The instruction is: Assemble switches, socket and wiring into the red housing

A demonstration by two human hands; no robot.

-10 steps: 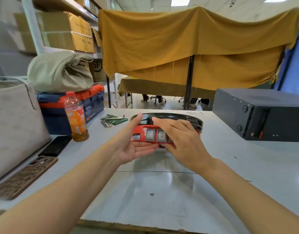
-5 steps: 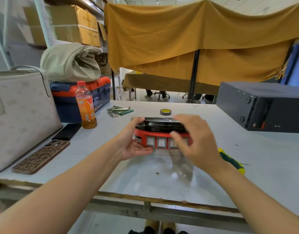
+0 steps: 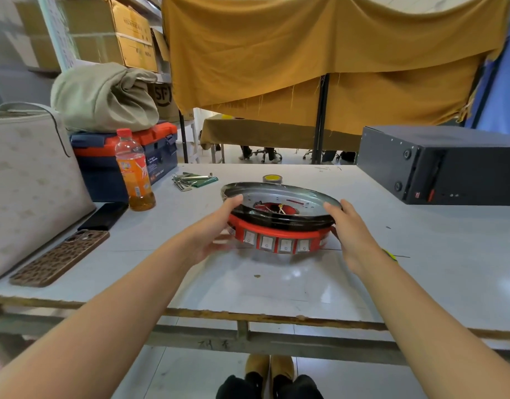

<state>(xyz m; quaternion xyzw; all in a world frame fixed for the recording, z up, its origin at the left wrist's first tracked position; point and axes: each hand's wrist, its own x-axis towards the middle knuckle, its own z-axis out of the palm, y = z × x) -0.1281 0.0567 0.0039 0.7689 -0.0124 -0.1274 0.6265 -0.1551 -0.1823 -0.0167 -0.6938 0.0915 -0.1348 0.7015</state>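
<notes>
The round red housing is in mid-table, lifted slightly and tilted toward me. A row of several white rocker switches faces me along its front wall. A silver and black dish-shaped plate sits on top, and through its open centre I see red and yellow wiring. My left hand grips the left side, thumb on the plate's rim and fingers underneath. My right hand grips the right side the same way.
An orange drink bottle, a toolbox, hex keys and a tape roll lie behind. A black box stands at right. A phone, a phone case and a bag are at left.
My right hand has moved from the front switches to the housing's right side. Both hands now hold the housing by its sides, tilted so the inside shows. My view has pulled back.
</notes>
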